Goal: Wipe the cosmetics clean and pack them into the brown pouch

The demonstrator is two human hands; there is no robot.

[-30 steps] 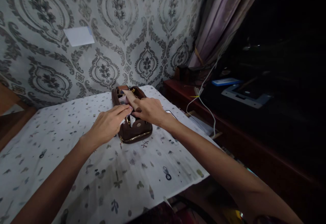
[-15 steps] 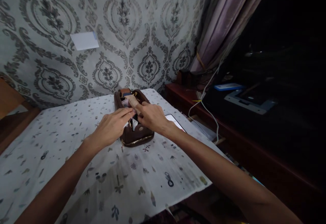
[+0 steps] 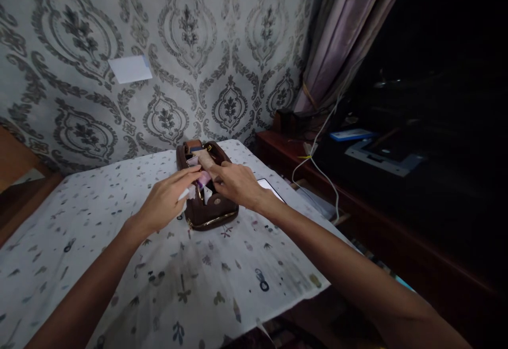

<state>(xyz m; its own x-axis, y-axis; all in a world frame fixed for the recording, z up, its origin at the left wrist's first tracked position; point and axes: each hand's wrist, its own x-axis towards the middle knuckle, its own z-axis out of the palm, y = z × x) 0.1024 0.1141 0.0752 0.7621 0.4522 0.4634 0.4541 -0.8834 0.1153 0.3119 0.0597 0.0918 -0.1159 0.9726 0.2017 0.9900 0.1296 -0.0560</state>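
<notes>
A dark brown bag (image 3: 210, 217) with a gold zipper lies unzipped on the patterned white cloth. Inside it show a beige item (image 3: 204, 161), a purplish piece (image 3: 203, 179) and a small white piece (image 3: 207, 194). My left hand (image 3: 169, 198) is at the bag's left edge, fingers closed on a crumpled whitish item (image 3: 186, 199) that sticks out below them. On the right side of the opening, my right hand (image 3: 237, 184) has its fingers bent at the beige item; whether they grip it is hard to make out.
A phone with a lit screen (image 3: 270, 188) lies right of the bag. White cables (image 3: 317, 161) hang by the dark red cabinet (image 3: 273, 148) at the right. Patterned wallpaper stands behind, bearing a white card (image 3: 130, 69).
My left hand has drawn back a little to the left, and more of the whitish item and the purplish piece shows. My right hand stays nearly in place. The view has shifted slightly.
</notes>
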